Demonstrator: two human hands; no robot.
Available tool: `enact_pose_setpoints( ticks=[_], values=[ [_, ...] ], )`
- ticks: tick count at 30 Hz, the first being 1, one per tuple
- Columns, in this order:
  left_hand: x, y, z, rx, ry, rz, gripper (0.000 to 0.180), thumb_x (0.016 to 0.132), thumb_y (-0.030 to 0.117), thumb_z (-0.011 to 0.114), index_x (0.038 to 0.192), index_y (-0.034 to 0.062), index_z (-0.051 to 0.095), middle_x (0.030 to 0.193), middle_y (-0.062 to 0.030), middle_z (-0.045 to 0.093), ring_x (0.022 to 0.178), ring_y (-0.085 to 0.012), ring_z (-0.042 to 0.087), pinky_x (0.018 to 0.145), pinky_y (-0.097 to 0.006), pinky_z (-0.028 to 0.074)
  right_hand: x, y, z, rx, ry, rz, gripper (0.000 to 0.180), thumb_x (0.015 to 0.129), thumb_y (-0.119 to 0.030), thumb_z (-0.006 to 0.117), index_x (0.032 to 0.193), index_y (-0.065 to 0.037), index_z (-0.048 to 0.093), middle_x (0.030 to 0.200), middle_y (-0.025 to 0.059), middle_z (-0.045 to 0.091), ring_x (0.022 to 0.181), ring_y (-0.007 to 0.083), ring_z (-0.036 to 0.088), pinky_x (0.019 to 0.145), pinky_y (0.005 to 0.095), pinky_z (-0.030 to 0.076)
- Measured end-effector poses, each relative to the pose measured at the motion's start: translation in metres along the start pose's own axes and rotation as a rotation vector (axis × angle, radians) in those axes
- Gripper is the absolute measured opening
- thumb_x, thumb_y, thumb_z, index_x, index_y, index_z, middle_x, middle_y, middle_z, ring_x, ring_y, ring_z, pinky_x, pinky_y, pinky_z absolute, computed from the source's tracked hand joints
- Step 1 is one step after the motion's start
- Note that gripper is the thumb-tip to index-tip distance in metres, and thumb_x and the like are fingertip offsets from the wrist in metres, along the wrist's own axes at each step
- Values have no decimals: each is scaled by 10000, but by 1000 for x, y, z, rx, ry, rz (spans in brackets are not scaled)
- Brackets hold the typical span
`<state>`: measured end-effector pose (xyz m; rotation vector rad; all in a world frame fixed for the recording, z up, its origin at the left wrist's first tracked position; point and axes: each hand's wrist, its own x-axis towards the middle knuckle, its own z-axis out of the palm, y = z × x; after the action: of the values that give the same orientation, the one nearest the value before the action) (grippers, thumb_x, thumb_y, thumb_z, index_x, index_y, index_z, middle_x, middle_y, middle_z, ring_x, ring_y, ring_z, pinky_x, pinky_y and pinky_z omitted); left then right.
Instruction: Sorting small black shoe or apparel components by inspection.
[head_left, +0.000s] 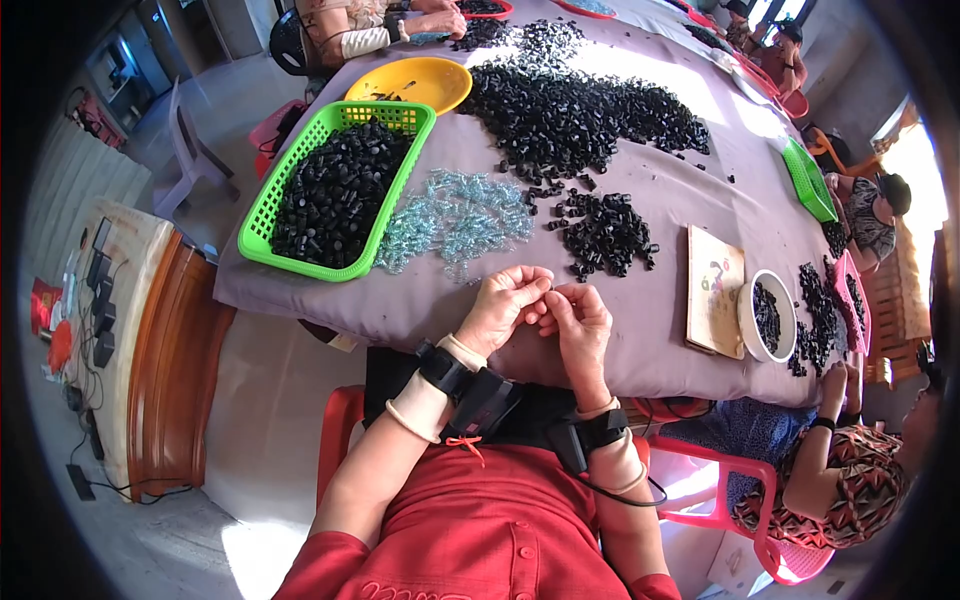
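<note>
My left hand [503,306] and my right hand [582,322] meet above the table's near edge, thumbs and fingertips pinched together. What they hold between them, if anything, is too small and covered to name. Just beyond lies a small pile of short black plastic caps [606,235]. To its left spreads a heap of clear bluish coil-like pieces [462,215], perhaps small springs. A green plastic basket [352,272] full of black caps [338,190] stands left of that heap.
A large mound of black pieces [560,115] covers the table's far middle, beside a yellow basin [445,88]. At right sit a notebook [714,290] and a white bowl [758,350] of black pieces. Several people work around the table, one [845,470] close at my right.
</note>
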<state>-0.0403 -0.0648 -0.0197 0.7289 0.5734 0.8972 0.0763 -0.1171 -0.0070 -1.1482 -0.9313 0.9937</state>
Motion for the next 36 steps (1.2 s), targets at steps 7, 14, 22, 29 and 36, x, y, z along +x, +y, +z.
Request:
enact_pose_setpoints(
  ticks=[7, 14, 22, 29, 36],
  values=[
    [1, -1, 2, -39, 37, 8, 147, 869, 141, 556, 955, 25, 585, 711, -5, 566, 573, -55, 502, 496, -166, 400, 3, 2, -2, 65, -20, -1, 24, 838, -26, 571, 831, -8, 555, 663, 36, 590, 534, 61, 546, 477, 183, 464],
    [1, -2, 2, 1, 46, 37, 156, 870, 158, 557, 960, 33, 586, 709, -2, 566, 573, -53, 502, 495, -170, 406, 1, 2, 3, 22, 28, -21, 59, 838, -45, 581, 816, -11, 538, 669, 34, 589, 531, 52, 531, 482, 175, 451],
    [0, 4, 4, -13, -4, -14, 167, 877, 172, 547, 969, 36, 572, 715, -4, 568, 548, -63, 507, 500, -176, 425, 3, 9, 1, -63, 31, -62, 82, 816, -55, 613, 820, -30, 534, 651, 3, 575, 525, 28, 492, 441, 161, 389],
    [1, -1, -2, 61, -34, 22, 145, 877, 128, 534, 985, 32, 547, 704, 9, 547, 555, -59, 503, 501, -171, 417, 3, 1, 1, -22, -41, -49, 108, 811, -57, 618, 871, -27, 533, 678, 8, 576, 554, 33, 510, 459, 157, 391],
    [-1, 6, 2, -81, -17, -4, 198, 866, 101, 539, 1046, 27, 502, 754, -4, 551, 568, -59, 506, 500, -170, 416, 10, -13, 5, 2, -181, 41, 212, 825, -83, 607, 1007, -7, 528, 691, 14, 584, 580, 48, 535, 505, 161, 406]
  ],
)
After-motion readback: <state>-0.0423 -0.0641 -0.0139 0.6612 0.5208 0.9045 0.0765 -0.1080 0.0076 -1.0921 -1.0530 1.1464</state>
